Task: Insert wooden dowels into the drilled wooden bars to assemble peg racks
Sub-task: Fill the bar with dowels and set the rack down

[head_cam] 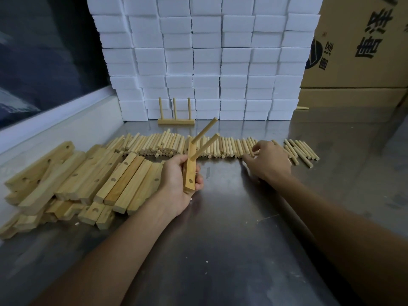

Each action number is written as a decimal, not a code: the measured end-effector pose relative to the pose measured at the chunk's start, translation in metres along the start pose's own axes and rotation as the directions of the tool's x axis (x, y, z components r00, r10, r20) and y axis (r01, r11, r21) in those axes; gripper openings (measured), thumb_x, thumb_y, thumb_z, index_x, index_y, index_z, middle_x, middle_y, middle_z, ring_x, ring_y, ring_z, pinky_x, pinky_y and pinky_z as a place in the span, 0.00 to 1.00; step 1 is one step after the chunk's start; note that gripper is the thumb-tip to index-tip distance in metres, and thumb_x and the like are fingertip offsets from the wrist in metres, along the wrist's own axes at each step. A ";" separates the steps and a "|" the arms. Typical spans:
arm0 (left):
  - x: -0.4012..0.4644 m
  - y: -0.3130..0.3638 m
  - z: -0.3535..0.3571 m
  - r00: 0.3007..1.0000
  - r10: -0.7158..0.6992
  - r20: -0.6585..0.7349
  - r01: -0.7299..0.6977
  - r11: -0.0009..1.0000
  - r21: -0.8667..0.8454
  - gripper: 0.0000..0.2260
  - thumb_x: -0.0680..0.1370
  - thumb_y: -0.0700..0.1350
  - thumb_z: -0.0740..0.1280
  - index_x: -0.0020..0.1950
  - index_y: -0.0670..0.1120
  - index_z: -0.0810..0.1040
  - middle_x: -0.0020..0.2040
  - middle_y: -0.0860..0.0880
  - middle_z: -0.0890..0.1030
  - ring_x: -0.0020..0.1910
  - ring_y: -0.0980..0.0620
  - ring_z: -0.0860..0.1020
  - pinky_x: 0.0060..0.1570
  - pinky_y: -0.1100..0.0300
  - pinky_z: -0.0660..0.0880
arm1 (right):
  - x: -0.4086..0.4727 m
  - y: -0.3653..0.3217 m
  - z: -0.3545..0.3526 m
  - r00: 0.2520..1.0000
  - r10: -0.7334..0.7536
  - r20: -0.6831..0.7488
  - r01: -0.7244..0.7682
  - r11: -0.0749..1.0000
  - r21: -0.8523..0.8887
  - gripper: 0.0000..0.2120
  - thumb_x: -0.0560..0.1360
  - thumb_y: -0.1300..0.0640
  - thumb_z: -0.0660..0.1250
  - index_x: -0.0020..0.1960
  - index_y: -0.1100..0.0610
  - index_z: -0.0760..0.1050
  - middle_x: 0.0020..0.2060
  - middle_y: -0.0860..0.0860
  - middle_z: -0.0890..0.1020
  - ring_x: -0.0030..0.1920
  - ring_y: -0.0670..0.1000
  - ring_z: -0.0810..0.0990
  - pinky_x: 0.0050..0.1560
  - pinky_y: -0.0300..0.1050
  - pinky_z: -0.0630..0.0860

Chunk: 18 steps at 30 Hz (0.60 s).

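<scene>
My left hand [176, 180] grips a drilled wooden bar [190, 171] held upright above the steel table. Two dowels [205, 140] stick out of the bar's upper holes, slanting up to the right; the lowest hole shows bare. My right hand [268, 161] rests on the row of loose dowels [220, 145], its thumb and fingers closing on one dowel at the row's near edge. A finished rack [176, 121] with three upright pegs stands at the back.
A heap of drilled bars [88, 180] lies at the left. White foam blocks [209, 58] are stacked along the back, cardboard boxes [362, 40] at the right. Bare steel table [220, 228] lies in front of me.
</scene>
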<state>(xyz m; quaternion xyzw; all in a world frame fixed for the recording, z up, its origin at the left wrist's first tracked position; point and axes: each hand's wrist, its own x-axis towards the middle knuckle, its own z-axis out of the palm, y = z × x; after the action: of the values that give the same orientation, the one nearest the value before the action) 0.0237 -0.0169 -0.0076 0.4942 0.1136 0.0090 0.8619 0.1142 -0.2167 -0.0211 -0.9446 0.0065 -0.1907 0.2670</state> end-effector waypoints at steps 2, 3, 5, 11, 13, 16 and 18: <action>0.000 0.000 0.000 1.000 0.002 0.000 -0.002 1.000 0.003 0.09 0.80 0.42 0.56 0.48 0.40 0.74 0.29 0.46 0.72 0.22 0.51 0.68 0.20 0.64 0.62 | 0.003 -0.003 0.002 1.000 0.005 0.013 -0.004 0.999 -0.047 0.13 0.75 0.44 0.70 0.52 0.53 0.78 0.34 0.45 0.75 0.35 0.49 0.78 0.32 0.42 0.72; 0.000 0.000 0.000 1.000 0.000 0.001 0.000 1.000 0.007 0.09 0.80 0.42 0.56 0.48 0.41 0.74 0.29 0.46 0.72 0.22 0.51 0.68 0.20 0.63 0.62 | 0.004 -0.003 0.003 1.000 0.011 0.011 -0.010 0.998 -0.066 0.13 0.74 0.43 0.70 0.50 0.52 0.78 0.33 0.45 0.75 0.34 0.48 0.77 0.32 0.41 0.69; 0.000 0.001 0.000 1.000 -0.003 0.000 0.003 1.000 0.009 0.09 0.80 0.42 0.56 0.48 0.40 0.74 0.29 0.46 0.72 0.22 0.51 0.68 0.20 0.63 0.62 | 0.006 -0.004 0.005 1.000 0.026 0.003 -0.026 0.996 -0.089 0.12 0.75 0.44 0.70 0.48 0.52 0.80 0.34 0.47 0.76 0.36 0.50 0.77 0.34 0.42 0.70; 0.000 0.001 0.001 1.000 -0.004 0.000 0.004 1.000 -0.003 0.09 0.81 0.42 0.56 0.50 0.40 0.74 0.29 0.46 0.72 0.22 0.51 0.68 0.20 0.63 0.62 | 0.002 -0.006 0.002 0.995 0.092 -0.027 -0.091 0.995 0.038 0.09 0.77 0.52 0.69 0.45 0.57 0.82 0.30 0.47 0.79 0.32 0.47 0.78 0.30 0.39 0.72; 0.000 0.001 0.001 1.000 -0.009 -0.003 0.009 1.000 -0.012 0.09 0.82 0.41 0.56 0.51 0.39 0.74 0.30 0.46 0.72 0.22 0.51 0.68 0.20 0.62 0.62 | -0.003 -0.008 -0.004 0.991 0.103 -0.087 -0.091 0.987 0.133 0.08 0.76 0.53 0.69 0.45 0.57 0.81 0.34 0.49 0.81 0.35 0.50 0.80 0.35 0.42 0.76; 0.000 0.001 0.001 1.000 -0.014 -0.022 0.014 0.999 -0.031 0.09 0.83 0.42 0.57 0.51 0.39 0.75 0.31 0.46 0.73 0.23 0.51 0.69 0.21 0.62 0.63 | -0.010 -0.011 -0.017 0.982 0.103 -0.157 -0.047 0.945 0.325 0.08 0.76 0.52 0.68 0.48 0.57 0.80 0.38 0.48 0.82 0.37 0.49 0.81 0.38 0.46 0.79; 0.000 0.001 0.001 0.999 -0.018 -0.033 0.017 0.999 -0.043 0.10 0.83 0.43 0.57 0.51 0.39 0.75 0.31 0.46 0.73 0.23 0.52 0.69 0.20 0.63 0.64 | -0.014 -0.014 -0.025 0.979 0.118 -0.168 -0.026 0.882 0.470 0.06 0.76 0.54 0.68 0.47 0.56 0.80 0.38 0.48 0.82 0.39 0.49 0.82 0.43 0.50 0.81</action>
<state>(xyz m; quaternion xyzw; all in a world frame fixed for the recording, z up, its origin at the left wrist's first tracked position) 0.0241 -0.0173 -0.0064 0.4746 0.1321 0.0121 0.8701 0.0904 -0.2158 0.0007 -0.8293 0.0215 -0.2667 0.4906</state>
